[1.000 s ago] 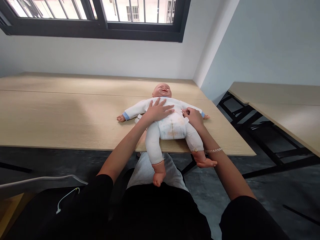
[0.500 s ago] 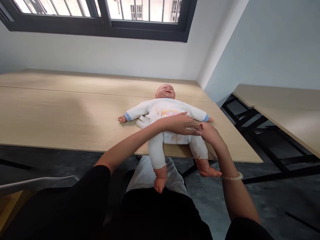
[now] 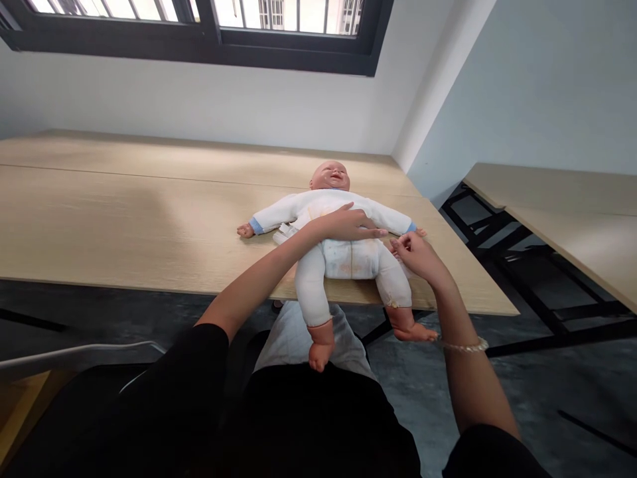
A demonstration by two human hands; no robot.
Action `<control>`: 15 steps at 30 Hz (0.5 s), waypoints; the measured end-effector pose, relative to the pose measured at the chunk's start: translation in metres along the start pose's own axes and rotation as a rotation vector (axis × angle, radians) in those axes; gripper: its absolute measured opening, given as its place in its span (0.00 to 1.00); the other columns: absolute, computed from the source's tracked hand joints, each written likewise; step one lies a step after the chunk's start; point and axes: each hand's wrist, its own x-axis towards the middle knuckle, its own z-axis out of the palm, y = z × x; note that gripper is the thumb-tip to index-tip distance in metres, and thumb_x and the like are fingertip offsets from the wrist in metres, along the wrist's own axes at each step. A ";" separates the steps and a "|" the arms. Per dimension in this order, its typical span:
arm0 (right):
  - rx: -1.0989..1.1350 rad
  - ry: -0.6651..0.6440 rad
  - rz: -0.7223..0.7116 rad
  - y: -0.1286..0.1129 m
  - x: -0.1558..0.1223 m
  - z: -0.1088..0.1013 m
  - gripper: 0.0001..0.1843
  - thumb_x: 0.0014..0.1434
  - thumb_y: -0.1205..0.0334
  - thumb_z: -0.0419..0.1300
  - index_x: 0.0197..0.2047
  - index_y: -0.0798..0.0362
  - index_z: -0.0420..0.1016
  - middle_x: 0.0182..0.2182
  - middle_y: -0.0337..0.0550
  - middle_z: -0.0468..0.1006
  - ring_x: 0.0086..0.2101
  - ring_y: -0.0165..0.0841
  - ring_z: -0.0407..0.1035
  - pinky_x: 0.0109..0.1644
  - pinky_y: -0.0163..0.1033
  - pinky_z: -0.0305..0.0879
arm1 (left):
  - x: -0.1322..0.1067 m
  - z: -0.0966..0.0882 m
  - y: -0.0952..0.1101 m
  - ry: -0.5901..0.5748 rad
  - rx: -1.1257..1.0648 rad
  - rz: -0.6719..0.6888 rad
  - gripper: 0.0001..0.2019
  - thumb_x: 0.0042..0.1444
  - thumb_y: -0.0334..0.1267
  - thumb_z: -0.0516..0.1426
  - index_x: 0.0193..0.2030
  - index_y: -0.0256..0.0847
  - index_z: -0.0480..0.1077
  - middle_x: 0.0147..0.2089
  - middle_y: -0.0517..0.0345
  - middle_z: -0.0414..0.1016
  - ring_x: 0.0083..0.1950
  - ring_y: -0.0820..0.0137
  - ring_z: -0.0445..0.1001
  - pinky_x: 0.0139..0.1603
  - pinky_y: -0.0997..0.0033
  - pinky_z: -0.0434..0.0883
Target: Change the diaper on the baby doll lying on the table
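The baby doll [image 3: 326, 202] lies on its back on the near right part of the table [image 3: 124, 219], head toward the far wall and arms spread out to both sides. Its hips sit at the table's near edge, and both legs hang over that edge toward the person. It wears a white suit with blue cuffs and a diaper [image 3: 351, 260] around its hips.

The left hand [image 3: 348, 226] lies flat across the doll's belly just above the diaper, its fingers spread and straight, pointing right. The right hand [image 3: 417, 255] is at the right side of the diaper, beside the doll's hip. Its fingertips are bunched together there, but what they pinch is too small to make out. A beaded bracelet [image 3: 462, 345] circles that wrist.

A small crumpled white piece [image 3: 285, 232] lies on the table under the doll's left-side arm. Below the hanging legs a pale cloth [image 3: 286, 338] rests on the person's lap. A second table [image 3: 562, 206] stands well apart on the right, and a dark-framed window [image 3: 199, 43] runs along the far wall.
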 end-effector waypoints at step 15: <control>0.247 -0.176 -0.037 0.005 0.014 -0.003 0.17 0.50 0.48 0.66 0.32 0.54 0.75 0.30 0.44 0.77 0.31 0.35 0.67 0.35 0.39 0.62 | 0.002 0.008 -0.007 0.047 -0.007 0.083 0.28 0.72 0.53 0.41 0.46 0.40 0.80 0.49 0.54 0.84 0.53 0.61 0.76 0.71 0.52 0.55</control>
